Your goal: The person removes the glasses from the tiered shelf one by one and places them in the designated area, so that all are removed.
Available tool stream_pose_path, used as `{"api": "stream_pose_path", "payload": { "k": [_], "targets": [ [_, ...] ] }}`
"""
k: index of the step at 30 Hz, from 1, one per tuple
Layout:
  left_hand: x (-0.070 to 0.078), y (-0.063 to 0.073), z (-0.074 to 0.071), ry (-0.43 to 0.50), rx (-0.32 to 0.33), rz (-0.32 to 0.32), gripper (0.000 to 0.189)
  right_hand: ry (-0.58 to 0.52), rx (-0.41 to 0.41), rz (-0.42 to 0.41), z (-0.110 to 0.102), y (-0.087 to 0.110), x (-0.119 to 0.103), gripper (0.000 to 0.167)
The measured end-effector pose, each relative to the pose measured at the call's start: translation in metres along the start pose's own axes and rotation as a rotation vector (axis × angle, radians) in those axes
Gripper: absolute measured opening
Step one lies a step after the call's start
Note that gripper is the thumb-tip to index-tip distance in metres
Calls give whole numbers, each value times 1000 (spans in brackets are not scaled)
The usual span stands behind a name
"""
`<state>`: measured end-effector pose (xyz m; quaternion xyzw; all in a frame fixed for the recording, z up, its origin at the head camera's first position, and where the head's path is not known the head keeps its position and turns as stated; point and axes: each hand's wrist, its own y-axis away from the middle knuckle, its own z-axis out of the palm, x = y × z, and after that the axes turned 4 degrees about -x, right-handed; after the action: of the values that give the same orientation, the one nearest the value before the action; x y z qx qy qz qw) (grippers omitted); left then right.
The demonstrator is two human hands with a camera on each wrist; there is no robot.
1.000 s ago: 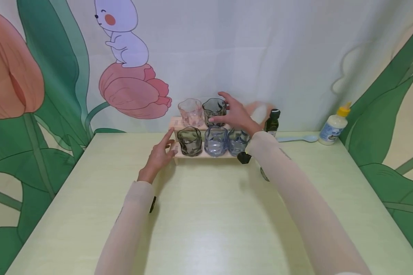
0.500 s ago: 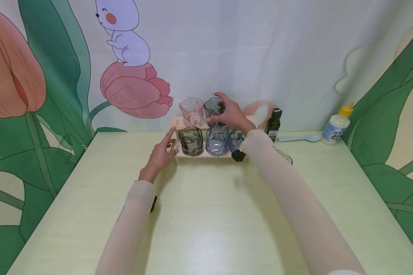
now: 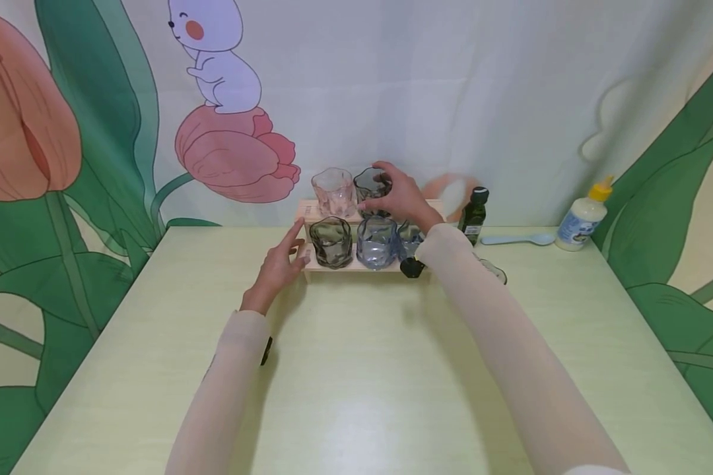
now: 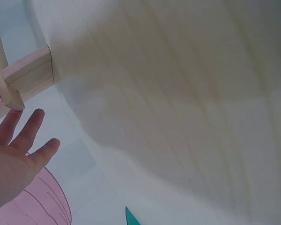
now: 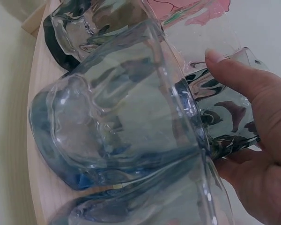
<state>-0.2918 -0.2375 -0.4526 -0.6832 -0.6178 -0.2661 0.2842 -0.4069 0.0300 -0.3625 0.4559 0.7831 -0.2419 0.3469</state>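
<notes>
On a two-tier wooden rack (image 3: 310,211) stand several wavy glass cups. My right hand (image 3: 405,198) grips a dark grey glass cup (image 3: 368,185) on the upper tier, thumb on its near side and fingers behind it. A pink glass cup (image 3: 333,190) stands just left of it. Below are a smoky green-grey glass cup (image 3: 331,243), a blue glass cup (image 3: 377,243) and another bluish glass cup (image 3: 408,239), partly hidden by the right wrist. My left hand (image 3: 276,267) touches the rack's left end; in the left wrist view its fingers (image 4: 33,129) are extended beside the wood.
Right of the rack stands a dark bottle with a black cap (image 3: 474,214). A light blue spoon (image 3: 519,239) lies beside a white bottle with a yellow cap (image 3: 579,221). Another clear rim (image 3: 496,270) peeks out behind the right sleeve. A patterned cloth (image 3: 511,99) hangs behind the table (image 3: 344,369).
My right hand has moved slightly left, its fingers now around the dark grey glass cup. The left hand stays at the rack's end.
</notes>
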Motion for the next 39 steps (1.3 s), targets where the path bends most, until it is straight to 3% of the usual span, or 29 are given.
{"api": "stream_pose_path", "payload": {
  "k": [12, 24, 30, 39],
  "targets": [
    [-1, 0, 0, -15, -1, -12, 85, -3, 25, 27, 1, 2, -3, 91],
    [-1, -1, 0, -7, -1, -22, 85, 16, 51, -8, -3, 2, 0, 89],
    [0, 0, 1, -7, 0, -21, 85, 21, 82, -23, -11, 9, -1, 88],
    [0, 0, 0, -21, 1, -18, 84, 25, 136, 18, -33, 21, 7, 92]
  ]
}}
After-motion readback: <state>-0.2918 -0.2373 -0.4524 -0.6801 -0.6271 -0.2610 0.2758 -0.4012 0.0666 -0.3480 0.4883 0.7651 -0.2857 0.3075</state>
